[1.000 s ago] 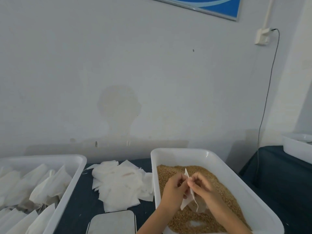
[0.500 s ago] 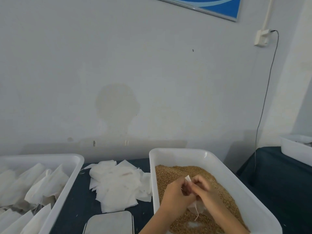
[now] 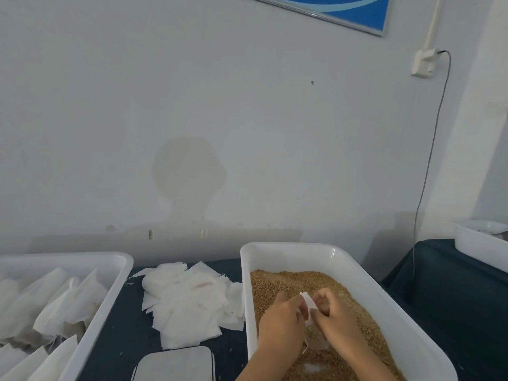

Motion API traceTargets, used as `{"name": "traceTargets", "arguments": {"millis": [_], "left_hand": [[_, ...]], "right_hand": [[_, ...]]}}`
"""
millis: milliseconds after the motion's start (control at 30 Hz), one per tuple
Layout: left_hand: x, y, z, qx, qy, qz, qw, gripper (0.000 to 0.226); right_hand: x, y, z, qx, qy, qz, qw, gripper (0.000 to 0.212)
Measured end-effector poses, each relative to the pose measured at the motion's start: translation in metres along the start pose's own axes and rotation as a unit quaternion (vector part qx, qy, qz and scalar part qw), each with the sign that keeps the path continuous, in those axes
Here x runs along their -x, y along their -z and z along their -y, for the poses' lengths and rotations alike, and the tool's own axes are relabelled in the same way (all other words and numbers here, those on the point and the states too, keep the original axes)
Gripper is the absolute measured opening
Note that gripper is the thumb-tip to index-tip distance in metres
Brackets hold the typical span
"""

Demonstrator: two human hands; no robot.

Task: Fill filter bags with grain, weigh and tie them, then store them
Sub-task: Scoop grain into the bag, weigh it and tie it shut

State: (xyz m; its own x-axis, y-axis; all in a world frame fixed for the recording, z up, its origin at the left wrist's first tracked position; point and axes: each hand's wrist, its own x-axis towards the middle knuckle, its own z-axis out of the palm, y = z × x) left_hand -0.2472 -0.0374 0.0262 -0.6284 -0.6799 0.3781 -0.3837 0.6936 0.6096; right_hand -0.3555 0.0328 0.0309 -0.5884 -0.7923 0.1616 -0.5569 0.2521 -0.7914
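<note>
Nearest the camera, a pale flat scale point(image 3: 174, 362) sits at the bottom edge on the dark cloth of the bench point(image 3: 129, 320). Just right of it, both hands work low inside the white plastic grain tub point(image 3: 384, 295). The left hand point(image 3: 280, 323) and the right hand point(image 3: 334, 317) meet over a single filter bag point(image 3: 309, 306), each pinching its upper edge with curled fingers, so both are clamped on the bag's mouth. The bag hangs between the 2 hands, its long axis running roughly downward toward the grain point(image 3: 291, 281), with a thin string trailing below. Its lower part looks bulged, though how full it is cannot be told. Neither hand is clearly nearer; the bag lies squarely between them, so the next step, probably filling or drawing the mouth shut, depends on keeping that edge held up over the tub.

The grain is brown, fine and loose. Left of the tub lies a loose pile of empty bags point(image 3: 189, 298), thin, white and limp. Farther left, a second white tub point(image 3: 110, 273) holds filled bags point(image 3: 68, 306) leaning upright.
</note>
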Motion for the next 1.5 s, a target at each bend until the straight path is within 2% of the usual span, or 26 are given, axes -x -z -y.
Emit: {"name": "traceTargets", "arguments": {"millis": [133, 267, 333, 467, 533, 633, 733, 800, 867, 967, 1167, 1200, 1267, 1300, 1367, 1433, 1500], "left_hand": [[0.003, 0.002, -0.002, -0.053, -0.044, -0.024, 0.997, 0.028], [0.008, 0.002, -0.007, -0.152, -0.080, 0.033, 0.985, 0.036], [0.009, 0.002, -0.009, -0.162, -0.073, 0.039, 0.983, 0.038], [0.006, 0.004, -0.005, -0.090, -0.005, -0.008, 0.996, 0.028], [0.006, 0.005, -0.003, -0.061, 0.024, -0.041, 0.997, 0.024], [0.007, 0.005, -0.004, -0.042, 0.044, -0.046, 0.997, 0.021], [0.007, 0.006, -0.004, -0.021, 0.057, -0.060, 0.996, 0.016], [0.008, 0.008, -0.005, 0.012, 0.076, -0.076, 0.994, 0.010], [0.007, 0.012, -0.006, 0.053, 0.099, -0.099, 0.989, 0.008], [0.007, 0.017, -0.006, 0.097, 0.130, -0.130, 0.978, 0.006], [0.007, 0.020, -0.003, 0.155, 0.159, -0.134, 0.966, 0.007], [0.007, 0.020, -0.003, 0.157, 0.163, -0.132, 0.965, 0.007], [0.008, 0.020, -0.003, 0.166, 0.173, -0.135, 0.961, 0.009], [0.008, 0.020, -0.003, 0.176, 0.181, -0.139, 0.958, 0.010], [0.008, 0.022, -0.002, 0.209, 0.193, -0.148, 0.947, 0.010], [0.007, 0.023, -0.002, 0.233, 0.203, -0.156, 0.938, 0.008], [0.008, 0.024, -0.002, 0.243, 0.212, -0.159, 0.933, 0.008]], "right_hand": [[-0.002, 0.000, -0.002, -0.021, -0.022, -0.016, 0.999, 0.007], [-0.001, 0.001, -0.002, -0.039, -0.036, -0.034, 0.998, 0.009], [0.000, 0.002, 0.000, -0.049, -0.041, -0.028, 0.998, 0.010], [0.003, 0.002, 0.006, -0.060, -0.016, -0.001, 0.998, 0.010], [0.005, 0.002, 0.007, -0.011, -0.016, 0.015, 1.000, 0.016], [0.008, 0.000, 0.008, 0.062, -0.014, 0.070, 0.996, 0.026], [0.008, 0.001, 0.007, 0.067, 0.003, -0.019, 0.998, 0.041], [0.004, 0.005, 0.002, 0.106, -0.029, -0.049, 0.993, 0.048], [0.002, 0.007, -0.004, 0.180, -0.096, 0.016, 0.979, 0.042], [0.001, 0.005, -0.005, 0.211, -0.142, 0.088, 0.963, 0.036], [0.002, 0.002, -0.008, 0.385, -0.163, 0.046, 0.907, 0.047], [0.003, 0.002, -0.006, 0.394, -0.173, 0.051, 0.901, 0.043], [0.004, 0.002, -0.006, 0.419, -0.162, 0.053, 0.892, 0.011], [0.005, 0.002, -0.005, 0.432, -0.154, 0.056, 0.887, 0.013], [0.005, 0.002, -0.001, 0.465, -0.140, 0.082, 0.870, 0.032], [0.004, 0.001, 0.001, 0.483, -0.120, 0.097, 0.862, 0.034], [0.004, 0.004, 0.003, 0.466, -0.095, 0.096, 0.874, 0.029]]}}
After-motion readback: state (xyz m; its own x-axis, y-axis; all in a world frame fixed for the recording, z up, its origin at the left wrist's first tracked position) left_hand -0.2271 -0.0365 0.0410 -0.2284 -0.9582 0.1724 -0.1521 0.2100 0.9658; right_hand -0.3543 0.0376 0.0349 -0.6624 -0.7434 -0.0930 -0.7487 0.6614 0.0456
